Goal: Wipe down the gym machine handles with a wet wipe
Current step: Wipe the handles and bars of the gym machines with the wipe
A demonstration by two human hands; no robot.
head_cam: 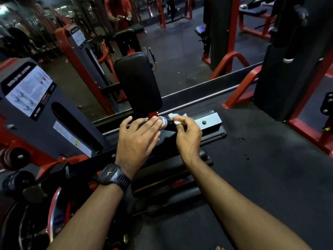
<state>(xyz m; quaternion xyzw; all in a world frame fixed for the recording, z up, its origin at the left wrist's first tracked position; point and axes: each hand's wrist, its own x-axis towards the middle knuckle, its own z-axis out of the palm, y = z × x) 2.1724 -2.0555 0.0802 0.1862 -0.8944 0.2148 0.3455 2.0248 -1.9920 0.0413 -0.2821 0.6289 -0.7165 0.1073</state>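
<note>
Head view: a person's two bare hands met at the machine's handle (171,126), a black grip capped in chrome, which sat just above the middle of the scene. The left hand (138,136), reaching in from 7 o'clock, lay with its fingers straight and together, the fingertips resting on the chrome end cap. A dark wristwatch (113,175) circled that wrist. The right hand (187,136), coming in from 5 o'clock, was curled and clamped on a white wet wipe (175,117), pinching it against the black grip just right of the cap; a crumpled corner of the wipe stuck out above the fingers at 12 o'clock of that hand.

A black back pad (137,82) stood tilted at 11 o'clock from the handle. An instruction placard (28,91) was fixed to the grey housing at 9 o'clock; its lettering was too small to read. A red frame (239,85) angled down to the dark floor (270,159) at 2 o'clock. At 12 o'clock, far back, a figure in a red top (118,11) appeared among more red and black machines, with both hands held in front of the body.
</note>
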